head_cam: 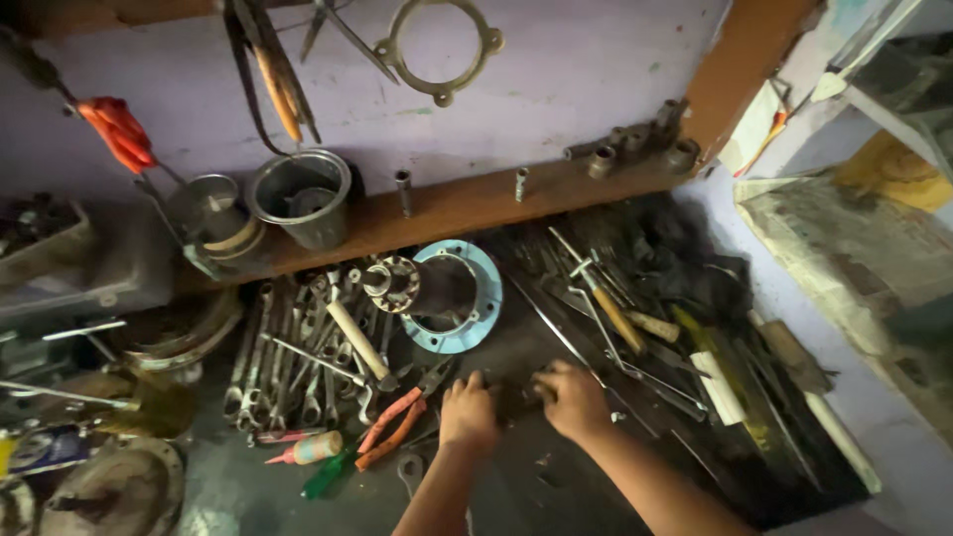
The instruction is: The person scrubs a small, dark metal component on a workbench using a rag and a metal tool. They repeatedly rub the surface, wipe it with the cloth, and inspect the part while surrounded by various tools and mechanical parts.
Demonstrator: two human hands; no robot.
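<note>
On the dark bench, left hand and right hand meeting over a small dark part, each grip unclear

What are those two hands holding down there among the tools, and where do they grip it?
Both the left hand and the right hand rest on a small dark object between them on the bench; what it is, and the exact grip, cannot be told.

My one camera sits on my head, looking steeply down and forward at the cluttered workbench from close above. It faces the purple wall, my forearms entering from the bottom edge.
</note>
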